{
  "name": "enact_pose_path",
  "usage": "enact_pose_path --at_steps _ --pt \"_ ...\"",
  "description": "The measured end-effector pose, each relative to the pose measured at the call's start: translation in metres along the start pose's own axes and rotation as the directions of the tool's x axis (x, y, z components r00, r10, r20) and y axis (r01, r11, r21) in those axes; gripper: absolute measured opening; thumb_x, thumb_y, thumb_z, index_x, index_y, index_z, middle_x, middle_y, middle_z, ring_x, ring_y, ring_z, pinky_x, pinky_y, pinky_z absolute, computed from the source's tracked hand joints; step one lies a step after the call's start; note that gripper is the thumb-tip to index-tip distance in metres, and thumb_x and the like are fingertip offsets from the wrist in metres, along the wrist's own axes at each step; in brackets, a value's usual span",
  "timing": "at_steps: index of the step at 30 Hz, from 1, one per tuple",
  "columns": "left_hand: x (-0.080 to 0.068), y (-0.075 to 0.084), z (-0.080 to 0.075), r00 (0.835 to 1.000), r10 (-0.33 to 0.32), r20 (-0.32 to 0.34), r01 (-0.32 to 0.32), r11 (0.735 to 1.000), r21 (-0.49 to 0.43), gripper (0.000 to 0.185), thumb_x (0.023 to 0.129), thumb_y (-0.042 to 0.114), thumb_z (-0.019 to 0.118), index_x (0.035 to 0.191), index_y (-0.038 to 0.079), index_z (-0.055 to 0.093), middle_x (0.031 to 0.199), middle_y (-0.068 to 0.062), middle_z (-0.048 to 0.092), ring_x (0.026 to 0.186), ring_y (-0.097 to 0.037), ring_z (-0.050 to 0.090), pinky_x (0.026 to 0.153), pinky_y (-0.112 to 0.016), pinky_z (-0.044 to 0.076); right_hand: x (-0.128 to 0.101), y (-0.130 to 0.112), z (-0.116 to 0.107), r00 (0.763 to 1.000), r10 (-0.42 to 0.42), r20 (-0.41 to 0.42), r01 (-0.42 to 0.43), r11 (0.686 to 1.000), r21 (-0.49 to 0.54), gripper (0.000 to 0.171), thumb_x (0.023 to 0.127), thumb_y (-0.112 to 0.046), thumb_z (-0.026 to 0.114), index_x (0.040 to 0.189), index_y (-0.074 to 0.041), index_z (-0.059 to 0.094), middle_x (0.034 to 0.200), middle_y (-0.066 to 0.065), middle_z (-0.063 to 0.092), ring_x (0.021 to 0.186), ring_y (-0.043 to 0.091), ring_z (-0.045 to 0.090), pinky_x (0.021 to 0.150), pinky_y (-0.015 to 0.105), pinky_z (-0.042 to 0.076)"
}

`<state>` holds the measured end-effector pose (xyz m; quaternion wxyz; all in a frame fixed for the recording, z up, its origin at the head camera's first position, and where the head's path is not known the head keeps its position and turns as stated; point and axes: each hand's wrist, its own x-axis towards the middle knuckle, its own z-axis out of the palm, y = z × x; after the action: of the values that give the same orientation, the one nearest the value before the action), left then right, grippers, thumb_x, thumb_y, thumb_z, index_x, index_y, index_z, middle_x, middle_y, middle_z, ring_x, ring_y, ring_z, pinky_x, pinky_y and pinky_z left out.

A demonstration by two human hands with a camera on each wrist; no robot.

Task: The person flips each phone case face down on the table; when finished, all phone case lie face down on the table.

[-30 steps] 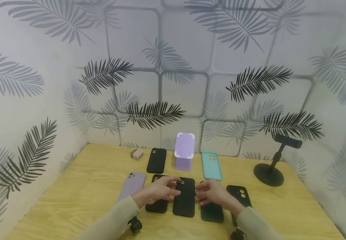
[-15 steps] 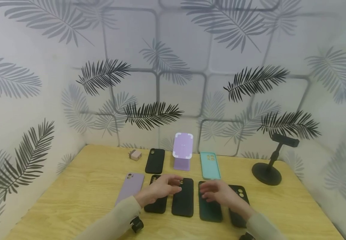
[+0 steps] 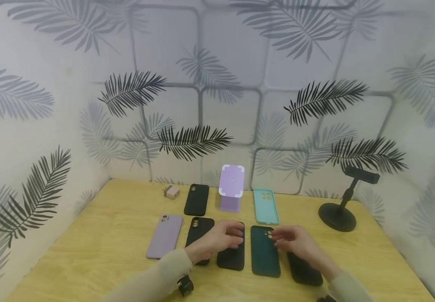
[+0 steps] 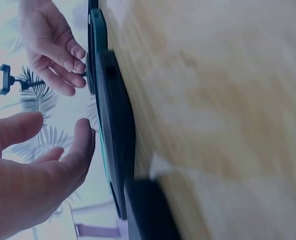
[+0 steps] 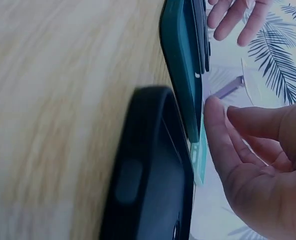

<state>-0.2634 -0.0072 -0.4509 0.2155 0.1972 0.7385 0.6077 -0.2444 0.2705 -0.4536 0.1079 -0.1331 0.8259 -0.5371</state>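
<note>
My left hand [image 3: 217, 240] hovers over the middle black phone case [image 3: 230, 259], fingers loosely bent with nothing between them. Part of the black phone case [image 3: 198, 228] to its left lies under the forearm. My right hand [image 3: 296, 243] is held above the gap between a dark green phone case [image 3: 264, 256] and a black phone case [image 3: 305, 270], partly covering the latter. In the right wrist view its thumb and fingers [image 5: 220, 135] are apart from the cases. The left wrist view shows the left fingers [image 4: 80, 145] clear of the case beside them.
A lilac phone case [image 3: 165, 237] lies at the left of the row. Behind stand a pink charger plug [image 3: 172, 192], a black case [image 3: 196, 200], a purple phone stand [image 3: 232, 181], a turquoise case [image 3: 266, 206] and a black stand [image 3: 337, 217]. A patterned wall closes the wooden table's back.
Both hands have moved to the right: the left from the second case to over the middle one, the right off the dark green case toward the rightmost black one. The cases stay put.
</note>
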Motion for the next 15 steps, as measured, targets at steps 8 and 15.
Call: enact_pose_path --at_steps 8,15 --pt "0.0 0.006 0.015 0.996 -0.05 0.07 0.048 0.998 0.031 0.052 0.095 0.01 0.061 0.145 0.007 0.047 0.139 -0.023 0.052 0.128 -0.035 0.052 0.101 -0.048 0.05 -0.005 0.003 -0.004 0.998 0.065 0.009 -0.065 0.998 -0.001 0.04 0.09 0.004 0.062 0.125 0.021 0.053 0.115 0.034 0.064 0.093 0.023 0.07 0.076 0.035 0.061" --pt "0.006 0.006 0.023 0.997 -0.039 0.062 0.033 0.996 0.087 0.051 0.092 0.008 0.066 0.14 0.007 0.052 0.135 -0.023 0.056 0.127 -0.034 0.053 0.1 -0.052 0.05 -0.004 0.004 -0.007 0.998 0.065 0.025 -0.065 0.998 -0.014 0.038 0.091 0.005 0.06 0.124 0.023 0.051 0.112 0.033 0.065 0.089 0.024 0.07 0.073 0.035 0.062"
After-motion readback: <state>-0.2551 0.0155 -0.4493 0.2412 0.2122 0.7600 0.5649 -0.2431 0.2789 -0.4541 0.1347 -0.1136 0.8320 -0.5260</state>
